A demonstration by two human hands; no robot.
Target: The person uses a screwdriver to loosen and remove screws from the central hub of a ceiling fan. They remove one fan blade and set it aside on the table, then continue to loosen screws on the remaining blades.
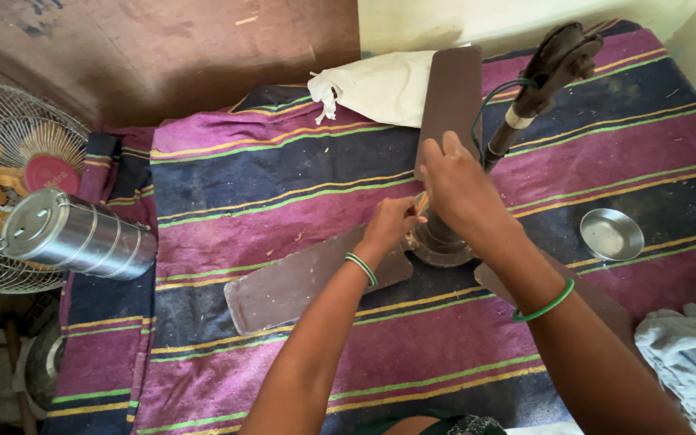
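Note:
A brown ceiling fan lies on a striped purple and blue cloth. Its round motor hub sits in the middle, with one blade pointing near left and another blade pointing away. The downrod slants up to the right. My left hand is closed on a small slim tool, orange at the tip, pressed against the hub's left side. My right hand rests flat on top of the hub and hides most of it. A third blade is mostly hidden under my right forearm.
A small steel bowl sits on the cloth at the right. A white cloth bag lies at the far edge. A steel tiffin carrier and a table fan stand at the left. Pale blue fabric lies near right.

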